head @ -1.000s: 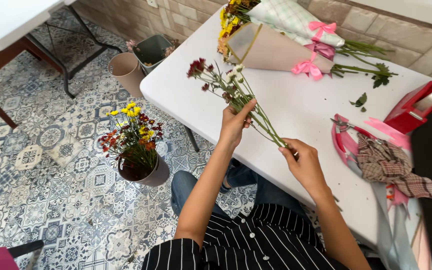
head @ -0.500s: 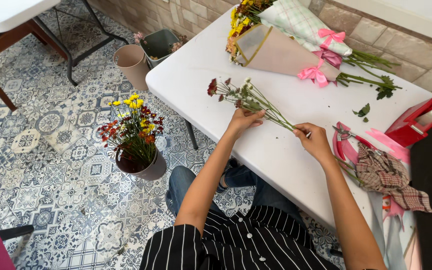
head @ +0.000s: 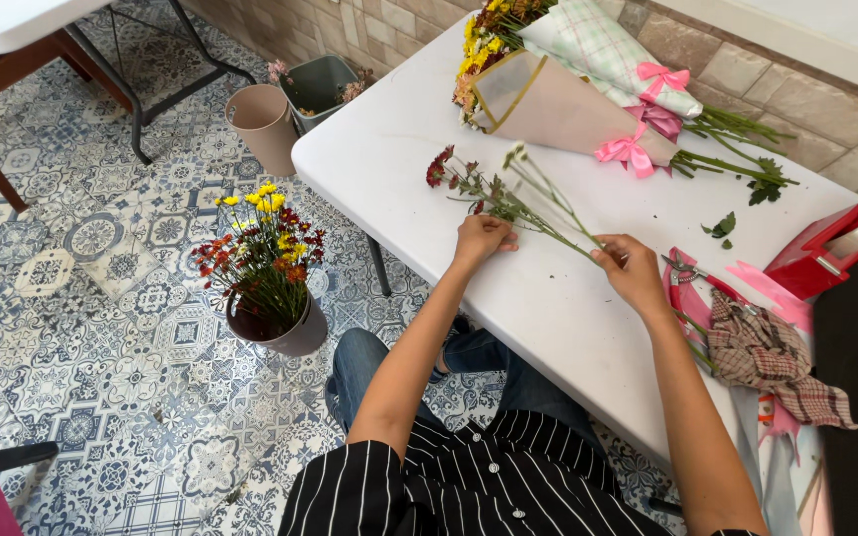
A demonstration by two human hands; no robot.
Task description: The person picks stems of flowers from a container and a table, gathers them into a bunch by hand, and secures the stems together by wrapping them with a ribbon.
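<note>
Flowers: I count one loose bunch of stems (head: 508,203) lying flat on the white table (head: 389,169), blooms toward the far-left edge, cut ends toward me. Dark red heads at the tip, a few pale ones beside them; exact stem count I can't tell, they overlap.

Two wrapped bouquets at the far side of the table: one in beige paper (head: 558,104), one in pale checked paper (head: 603,45), each tied with a pink bow. Green stems stick out past the wraps to the right.

One dark pot of yellow, red and orange flowers (head: 265,263) on the tiled floor, left of the table. Two bins further back: a beige one (head: 262,124) and a grey-green one (head: 318,87), touching or nearly so.

One plaid cloth (head: 762,352) on the table at right, red box (head: 826,248) behind it.

Hands: left hand (head: 482,238) curled, fingers down on the bunch mid-stem, pressing it to the table. Right hand (head: 633,273) partly closed, fingertips pinching the lower stem ends. Hands well apart, same bunch between them.
</note>
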